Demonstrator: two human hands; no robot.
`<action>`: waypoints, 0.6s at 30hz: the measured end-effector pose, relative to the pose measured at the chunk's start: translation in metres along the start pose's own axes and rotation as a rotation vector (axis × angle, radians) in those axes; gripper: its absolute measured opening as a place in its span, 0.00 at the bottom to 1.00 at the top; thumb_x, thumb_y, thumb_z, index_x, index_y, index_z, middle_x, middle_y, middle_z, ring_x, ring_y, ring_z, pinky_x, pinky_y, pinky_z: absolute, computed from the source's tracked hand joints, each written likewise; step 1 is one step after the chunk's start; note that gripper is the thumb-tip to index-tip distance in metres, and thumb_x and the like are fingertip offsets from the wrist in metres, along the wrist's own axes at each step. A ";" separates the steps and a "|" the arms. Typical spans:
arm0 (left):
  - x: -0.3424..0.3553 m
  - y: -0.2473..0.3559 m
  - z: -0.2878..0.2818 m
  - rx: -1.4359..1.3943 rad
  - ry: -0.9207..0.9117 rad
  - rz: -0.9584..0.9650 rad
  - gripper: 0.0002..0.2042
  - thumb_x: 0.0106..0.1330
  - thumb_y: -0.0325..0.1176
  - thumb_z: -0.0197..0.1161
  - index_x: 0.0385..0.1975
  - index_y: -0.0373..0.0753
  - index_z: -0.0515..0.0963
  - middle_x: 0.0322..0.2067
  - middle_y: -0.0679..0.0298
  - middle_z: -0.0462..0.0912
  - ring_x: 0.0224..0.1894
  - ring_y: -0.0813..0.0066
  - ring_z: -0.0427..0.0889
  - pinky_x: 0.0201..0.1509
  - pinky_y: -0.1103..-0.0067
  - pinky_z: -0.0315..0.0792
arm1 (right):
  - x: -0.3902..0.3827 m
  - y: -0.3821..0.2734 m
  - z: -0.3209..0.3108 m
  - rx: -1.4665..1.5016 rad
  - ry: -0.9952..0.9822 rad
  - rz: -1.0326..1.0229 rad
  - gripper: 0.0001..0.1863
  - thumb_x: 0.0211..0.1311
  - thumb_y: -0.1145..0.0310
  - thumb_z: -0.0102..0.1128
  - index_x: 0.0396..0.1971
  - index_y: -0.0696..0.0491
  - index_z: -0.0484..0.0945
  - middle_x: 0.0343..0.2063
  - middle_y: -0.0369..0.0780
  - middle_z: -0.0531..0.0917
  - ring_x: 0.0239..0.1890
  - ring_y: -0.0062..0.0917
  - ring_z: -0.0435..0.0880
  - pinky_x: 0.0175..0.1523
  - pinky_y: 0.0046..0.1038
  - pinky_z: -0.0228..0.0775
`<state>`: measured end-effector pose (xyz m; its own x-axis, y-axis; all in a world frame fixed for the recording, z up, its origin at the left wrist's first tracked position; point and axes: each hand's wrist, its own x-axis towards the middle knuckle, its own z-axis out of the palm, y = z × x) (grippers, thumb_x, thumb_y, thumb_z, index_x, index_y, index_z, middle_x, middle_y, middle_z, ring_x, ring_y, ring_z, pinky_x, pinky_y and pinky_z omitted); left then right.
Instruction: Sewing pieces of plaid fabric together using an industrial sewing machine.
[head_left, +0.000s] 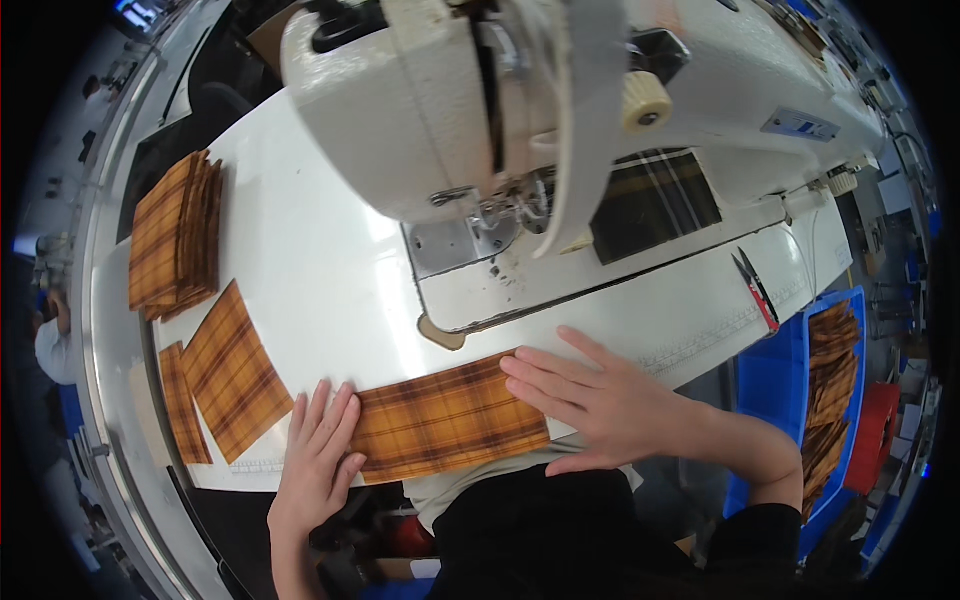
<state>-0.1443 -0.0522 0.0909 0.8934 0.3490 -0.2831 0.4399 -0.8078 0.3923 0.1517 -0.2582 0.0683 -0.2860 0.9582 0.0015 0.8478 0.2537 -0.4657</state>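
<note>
An orange-and-brown plaid fabric piece (pixel 445 415) lies flat along the near edge of the white sewing table (pixel 320 240). My left hand (pixel 322 450) rests at its left end, fingers stretched out and pointing away from me. At the other end my right hand (pixel 590 400) lies with fingers spread, the fingertips on the fabric's right edge. Neither hand grips the cloth. Beyond the fabric stands a white sewing machine (pixel 350 110), its needle area (pixel 500 215) over a metal plate. Left of my left hand lie a plaid panel (pixel 238 375) and a narrow plaid strip (pixel 182 405).
A stack of plaid pieces (pixel 172 240) sits at the table's far left. Red-handled thread snips (pixel 757 290) lie on the right. Below the right edge, a blue bin (pixel 770 385) holds more plaid pieces. People are at work in the left background.
</note>
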 end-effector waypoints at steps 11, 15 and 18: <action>0.016 -0.001 -0.009 0.185 0.062 -0.015 0.26 0.71 0.33 0.51 0.69 0.43 0.60 0.71 0.64 0.57 0.75 0.56 0.46 0.76 0.59 0.39 | 0.014 0.010 -0.011 -0.111 0.069 0.016 0.44 0.61 0.40 0.55 0.65 0.62 0.62 0.67 0.44 0.64 0.72 0.32 0.58 0.75 0.45 0.40; 0.036 0.007 -0.015 0.393 0.153 0.015 0.24 0.71 0.34 0.50 0.67 0.38 0.63 0.70 0.59 0.59 0.75 0.55 0.48 0.75 0.60 0.42 | 0.022 0.014 -0.012 -0.119 0.081 0.013 0.44 0.63 0.40 0.53 0.65 0.62 0.61 0.68 0.45 0.63 0.72 0.31 0.57 0.75 0.44 0.41; 0.060 0.025 -0.013 0.185 0.312 0.185 0.26 0.67 0.34 0.58 0.64 0.32 0.66 0.67 0.56 0.64 0.71 0.56 0.60 0.72 0.62 0.54 | 0.027 0.015 -0.010 -0.095 0.095 0.010 0.43 0.63 0.40 0.52 0.65 0.62 0.61 0.68 0.44 0.63 0.72 0.31 0.57 0.75 0.44 0.41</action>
<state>-0.0786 -0.0459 0.0949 0.9533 0.2942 0.0680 0.2706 -0.9324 0.2397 0.1610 -0.2274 0.0700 -0.2373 0.9679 0.0831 0.8900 0.2509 -0.3806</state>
